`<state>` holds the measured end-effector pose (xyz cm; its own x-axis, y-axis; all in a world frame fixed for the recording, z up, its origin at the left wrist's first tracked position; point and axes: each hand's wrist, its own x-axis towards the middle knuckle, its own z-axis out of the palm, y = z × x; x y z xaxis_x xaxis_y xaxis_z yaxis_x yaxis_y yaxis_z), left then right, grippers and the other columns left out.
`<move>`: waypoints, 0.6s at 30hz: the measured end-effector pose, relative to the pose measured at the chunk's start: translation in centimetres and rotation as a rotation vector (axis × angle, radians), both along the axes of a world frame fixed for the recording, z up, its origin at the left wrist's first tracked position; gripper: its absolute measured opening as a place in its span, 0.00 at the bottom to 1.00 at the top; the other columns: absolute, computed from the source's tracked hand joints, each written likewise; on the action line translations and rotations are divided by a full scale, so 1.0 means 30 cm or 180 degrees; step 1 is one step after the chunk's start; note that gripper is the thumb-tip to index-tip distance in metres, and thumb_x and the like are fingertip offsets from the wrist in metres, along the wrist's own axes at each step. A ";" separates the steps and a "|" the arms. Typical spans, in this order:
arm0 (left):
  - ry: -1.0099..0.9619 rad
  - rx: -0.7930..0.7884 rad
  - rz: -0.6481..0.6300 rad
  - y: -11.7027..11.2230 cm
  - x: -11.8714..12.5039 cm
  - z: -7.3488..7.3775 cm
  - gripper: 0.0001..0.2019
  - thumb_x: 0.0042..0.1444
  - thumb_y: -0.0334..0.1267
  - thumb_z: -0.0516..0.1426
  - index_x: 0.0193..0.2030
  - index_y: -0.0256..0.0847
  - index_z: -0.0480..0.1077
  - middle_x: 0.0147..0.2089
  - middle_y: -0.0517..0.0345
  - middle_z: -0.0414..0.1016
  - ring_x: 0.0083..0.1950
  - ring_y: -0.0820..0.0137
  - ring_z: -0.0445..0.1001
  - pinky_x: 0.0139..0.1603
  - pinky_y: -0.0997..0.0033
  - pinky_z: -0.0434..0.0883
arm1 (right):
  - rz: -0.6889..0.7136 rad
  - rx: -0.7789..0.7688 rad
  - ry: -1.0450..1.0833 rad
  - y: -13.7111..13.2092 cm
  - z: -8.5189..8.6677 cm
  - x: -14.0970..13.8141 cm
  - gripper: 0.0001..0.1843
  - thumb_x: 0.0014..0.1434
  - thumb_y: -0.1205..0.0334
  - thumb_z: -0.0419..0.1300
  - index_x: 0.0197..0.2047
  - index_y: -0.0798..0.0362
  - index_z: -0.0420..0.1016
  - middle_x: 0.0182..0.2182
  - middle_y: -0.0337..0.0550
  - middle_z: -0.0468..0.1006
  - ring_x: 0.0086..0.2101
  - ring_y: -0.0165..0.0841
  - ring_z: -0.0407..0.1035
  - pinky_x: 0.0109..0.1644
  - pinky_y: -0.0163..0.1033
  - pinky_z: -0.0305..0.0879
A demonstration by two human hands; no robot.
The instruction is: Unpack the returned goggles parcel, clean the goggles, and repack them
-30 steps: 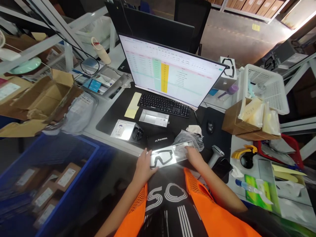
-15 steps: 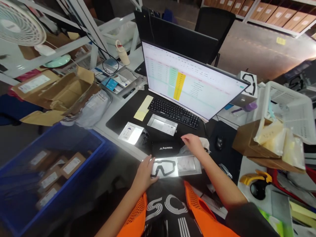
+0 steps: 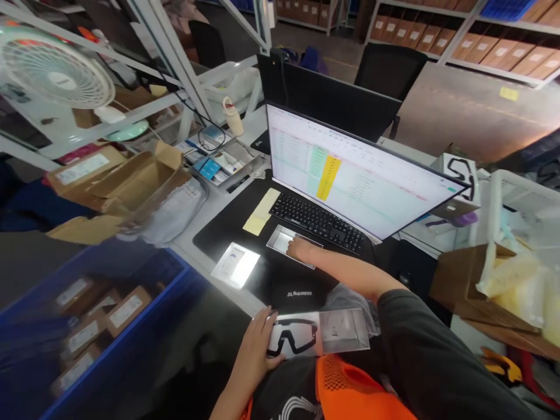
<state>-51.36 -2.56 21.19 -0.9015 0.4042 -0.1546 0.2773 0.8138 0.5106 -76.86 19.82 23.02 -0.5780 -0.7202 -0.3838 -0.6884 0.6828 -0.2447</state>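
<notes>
My left hand [image 3: 258, 344] grips the left end of a long white box [image 3: 315, 333] printed with a picture of sport glasses, thumb along the near edge and fingers along the far one. The box's right part is an open compartment [image 3: 343, 331] with a clear look. My right hand [image 3: 300, 249] reaches across to a shallow open white tray [image 3: 276, 239] in front of the keyboard, its fingers curled down at the tray's inside. What those fingertips hold is hidden. A flat white box [image 3: 236, 265] lies to the left, and a black case with white lettering [image 3: 300, 289] lies between.
A monitor [image 3: 350, 175] and keyboard [image 3: 317, 219] stand beyond the tray. Left are an open carton [image 3: 126, 181] and a blue bin [image 3: 175, 262] holding small brown boxes. At right, a carton [image 3: 464, 286] holds plastic bags. Clear plastic [image 3: 350, 297] lies behind the long box.
My right hand has moved forward and left to the tray. The dark shape at the flat white box's right side no longer shows. My left hand keeps its grip; the view has tilted up.
</notes>
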 end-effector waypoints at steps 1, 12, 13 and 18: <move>0.0025 0.0019 -0.0016 -0.003 -0.003 -0.010 0.45 0.42 0.35 0.68 0.68 0.43 0.58 0.72 0.40 0.60 0.71 0.47 0.61 0.69 0.42 0.63 | -0.0091 -0.0013 0.0008 0.005 0.004 0.004 0.12 0.68 0.57 0.60 0.49 0.56 0.74 0.49 0.47 0.76 0.48 0.37 0.72 0.53 0.50 0.71; 0.0147 -0.0054 -0.0422 -0.028 -0.075 -0.041 0.41 0.43 0.39 0.69 0.65 0.42 0.60 0.69 0.35 0.63 0.67 0.45 0.66 0.65 0.44 0.68 | -0.2488 -0.0996 0.0763 0.295 0.293 0.369 0.16 0.73 0.64 0.46 0.53 0.54 0.73 0.48 0.49 0.78 0.50 0.36 0.71 0.53 0.39 0.67; 0.0209 -0.0046 -0.0452 -0.032 -0.076 -0.048 0.41 0.43 0.38 0.68 0.65 0.42 0.60 0.69 0.35 0.63 0.67 0.45 0.67 0.65 0.45 0.68 | -0.2755 -0.1043 0.0776 0.333 0.301 0.460 0.16 0.72 0.64 0.46 0.51 0.54 0.74 0.45 0.48 0.80 0.46 0.36 0.73 0.50 0.37 0.68; 0.0341 -0.0076 -0.0517 -0.035 -0.074 -0.064 0.41 0.43 0.38 0.68 0.65 0.41 0.60 0.68 0.35 0.63 0.66 0.44 0.67 0.65 0.45 0.68 | -0.3861 -0.0973 0.0650 0.420 0.223 0.890 0.15 0.69 0.63 0.50 0.48 0.54 0.77 0.42 0.50 0.82 0.41 0.40 0.78 0.45 0.40 0.72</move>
<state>-53.57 -3.63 19.27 -0.8366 0.5430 -0.0725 0.4577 0.7656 0.4521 -50.17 32.42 29.72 -0.9555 0.2685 -0.1221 0.2940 0.8340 -0.4668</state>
